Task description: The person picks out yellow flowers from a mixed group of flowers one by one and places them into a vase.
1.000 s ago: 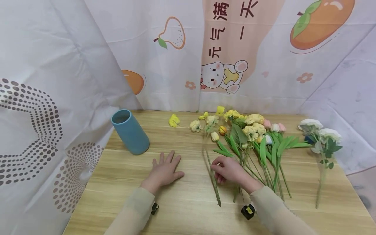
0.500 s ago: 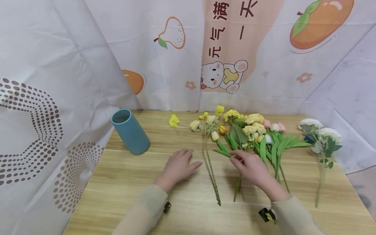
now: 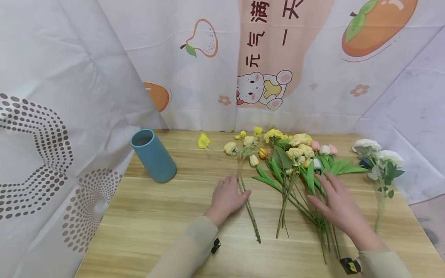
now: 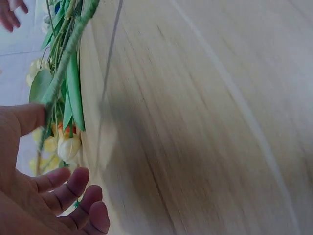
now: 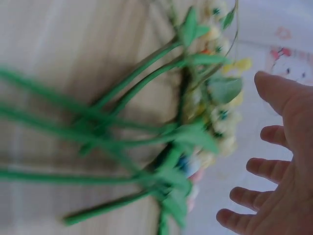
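Note:
My left hand (image 3: 227,196) is beside the long green stem (image 3: 253,221) of a cream flower spray on the wooden table. In the left wrist view its fingers are apart and loosely bent, with the thumb at the stem (image 4: 73,44); whether it touches, I cannot tell. My right hand (image 3: 340,207) hovers with spread fingers over the green stems of the pink and white tulips (image 3: 325,150). Nothing lies in its palm in the right wrist view, where the tulip stems (image 5: 54,103) are blurred. Cream-yellow flowers (image 3: 300,148) lie between the hands.
A blue vase (image 3: 154,158) stands at the back left. A yellow blossom (image 3: 203,141) lies near the back edge, and white roses (image 3: 389,159) with leaves lie far right. Printed cloth (image 3: 205,88) hangs behind the table (image 3: 156,231).
My right hand has moved right, away from the cream spray's stem and over to the tulips. My left hand has slid right and come to that stem.

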Tool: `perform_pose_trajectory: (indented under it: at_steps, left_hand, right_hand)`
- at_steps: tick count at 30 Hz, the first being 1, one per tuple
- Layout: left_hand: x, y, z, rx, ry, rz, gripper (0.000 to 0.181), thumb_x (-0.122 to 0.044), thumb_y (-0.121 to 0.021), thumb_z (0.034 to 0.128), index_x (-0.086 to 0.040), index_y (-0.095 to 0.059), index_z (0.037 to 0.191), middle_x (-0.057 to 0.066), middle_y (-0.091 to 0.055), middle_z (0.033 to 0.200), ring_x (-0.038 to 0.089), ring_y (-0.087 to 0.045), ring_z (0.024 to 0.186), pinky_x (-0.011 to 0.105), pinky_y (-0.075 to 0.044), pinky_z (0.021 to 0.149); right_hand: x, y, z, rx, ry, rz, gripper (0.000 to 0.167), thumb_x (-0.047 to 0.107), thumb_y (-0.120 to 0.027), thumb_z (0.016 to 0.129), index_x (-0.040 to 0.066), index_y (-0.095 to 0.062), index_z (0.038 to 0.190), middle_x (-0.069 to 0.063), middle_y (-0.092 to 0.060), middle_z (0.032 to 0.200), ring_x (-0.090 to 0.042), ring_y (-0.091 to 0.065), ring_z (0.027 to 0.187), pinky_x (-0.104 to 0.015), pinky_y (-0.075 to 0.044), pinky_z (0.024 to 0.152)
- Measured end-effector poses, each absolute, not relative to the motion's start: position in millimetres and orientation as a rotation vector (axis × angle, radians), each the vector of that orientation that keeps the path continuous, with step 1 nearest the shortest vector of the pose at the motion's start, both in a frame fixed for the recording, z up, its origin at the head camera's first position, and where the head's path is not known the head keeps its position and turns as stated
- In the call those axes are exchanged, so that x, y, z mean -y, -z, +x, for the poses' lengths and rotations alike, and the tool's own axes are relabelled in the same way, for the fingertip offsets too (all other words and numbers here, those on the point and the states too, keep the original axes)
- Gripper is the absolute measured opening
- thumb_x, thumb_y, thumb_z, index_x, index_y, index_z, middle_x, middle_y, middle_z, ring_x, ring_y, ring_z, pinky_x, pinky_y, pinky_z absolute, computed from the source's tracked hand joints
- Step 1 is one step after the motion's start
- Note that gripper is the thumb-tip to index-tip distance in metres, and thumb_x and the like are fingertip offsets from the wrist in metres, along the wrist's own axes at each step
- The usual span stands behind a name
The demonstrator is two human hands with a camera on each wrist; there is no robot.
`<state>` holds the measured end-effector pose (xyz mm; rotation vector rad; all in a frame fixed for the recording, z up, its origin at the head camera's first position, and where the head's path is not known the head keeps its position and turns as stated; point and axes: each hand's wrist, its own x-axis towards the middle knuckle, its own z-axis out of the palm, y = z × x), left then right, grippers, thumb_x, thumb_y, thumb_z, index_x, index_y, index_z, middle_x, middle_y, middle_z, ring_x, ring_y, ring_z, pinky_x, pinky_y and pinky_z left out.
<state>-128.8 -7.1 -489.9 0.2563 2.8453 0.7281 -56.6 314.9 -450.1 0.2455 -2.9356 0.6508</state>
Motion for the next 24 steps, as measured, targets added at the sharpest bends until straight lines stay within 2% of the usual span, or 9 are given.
perform_pose_trajectory:
  at_steps: [5,9,12,18,24]
  left_hand:
    - [11,489,-130,-2.835,-0.817,0.186,0.04,-0.042,-0.069,0.0957,-0.01,-0.062,0.12,0.007,-0.069,0.11,0.026,-0.064,0.094,0.041,-0.054,0.069]
    - [23,486,-132,-2.792,-0.967,0.13,0.029,-0.031,-0.068,0.098,-0.009,-0.062,0.116,0.003,-0.065,0.087,0.018,-0.059,0.07,0.034,-0.046,0.055]
    - [32,482,-133,-2.76,-1.065,0.103,0.026,-0.024,-0.067,0.0992,-0.006,-0.062,0.117,0.003,-0.064,0.085,0.016,-0.057,0.068,0.033,-0.047,0.057]
    - [50,474,-138,-2.789,-1.061,0.082,0.024,-0.016,-0.066,0.0996,-0.002,-0.063,0.118,0.008,-0.067,0.099,0.02,-0.063,0.081,0.037,-0.055,0.071]
    - [70,465,-143,-2.881,-0.96,0.078,0.023,-0.015,-0.067,0.099,-0.002,-0.066,0.119,0.006,-0.066,0.092,0.02,-0.062,0.076,0.039,-0.053,0.067]
  right_hand:
    - [-335,471,-43,2.966,-0.572,0.175,0.079,0.038,-0.073,0.095,-0.003,-0.038,0.152,-0.04,-0.026,0.154,-0.067,-0.03,0.13,-0.08,-0.026,0.099]
    - [-352,488,-34,2.951,-0.554,0.134,0.073,0.037,-0.075,0.093,-0.007,-0.044,0.144,-0.044,-0.032,0.147,-0.07,-0.035,0.122,-0.08,-0.029,0.095]
    - [-361,498,-29,2.966,-0.518,0.12,0.072,0.038,-0.075,0.092,-0.007,-0.046,0.141,-0.047,-0.035,0.143,-0.071,-0.038,0.117,-0.081,-0.031,0.093]
    - [-371,513,-21,3.078,-0.469,0.046,0.07,0.043,-0.07,0.095,-0.006,-0.048,0.14,-0.047,-0.036,0.141,-0.071,-0.04,0.115,-0.084,-0.031,0.089]
    - [-376,519,-18,3.121,-0.498,0.01,0.069,0.043,-0.067,0.098,-0.007,-0.048,0.14,-0.046,-0.037,0.14,-0.07,-0.038,0.118,-0.083,-0.03,0.093]
